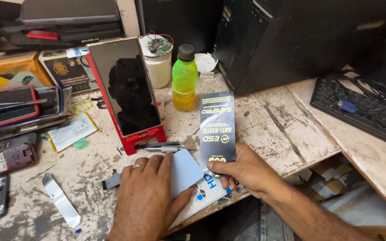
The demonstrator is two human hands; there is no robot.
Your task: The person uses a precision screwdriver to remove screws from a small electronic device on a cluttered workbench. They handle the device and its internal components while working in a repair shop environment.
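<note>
**Holding a dark flat packet over a scuffed workbench**

Standing right next to this person and here's what I'm seeing. The right hand is pinching a long dark flat packet by its near end, fingers closed on it, so the packet is sticking out away from the body, just above the tabletop. The left hand is lying palm down with its fingers spread flat, pressing on a pale grey card, not really gripping anything. There's a ring on one finger. Under the card and both hands, a white printed packet is poking out at the near edge of the tabletop.

Just beyond the hands, a phone is leaning upright with a dark screen in a red stand, and a small metal tool is lying right at the foot of it. A green bottle with yellowish liquid is standing to the right of the phone, close to the packet's far end. A white strip is sitting off to the left, and a black keyboard is resting on the far right.
</note>
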